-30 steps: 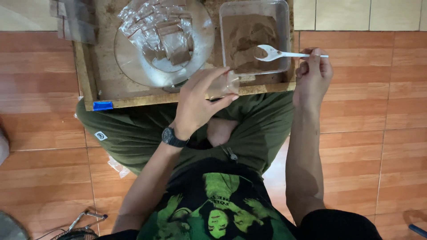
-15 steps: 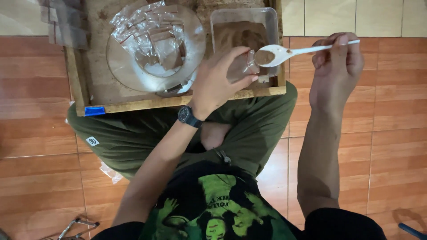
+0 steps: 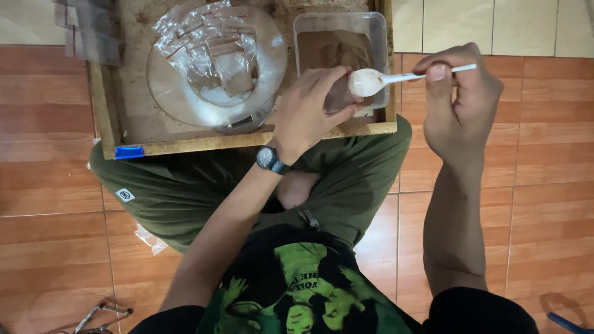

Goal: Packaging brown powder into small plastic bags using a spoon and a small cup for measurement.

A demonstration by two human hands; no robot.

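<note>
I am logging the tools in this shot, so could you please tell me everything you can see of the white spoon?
The white spoon looks like thin plastic, with a slim straight handle and an oval bowl. The right hand pinches the far end of the handle between thumb and fingers, holding it roughly level. The bowl is turned over at the mouth of the small clear bag that the left hand holds, above the near edge of the clear tub of brown powder. Its pale underside shows, lightly dusted with brown.
</note>
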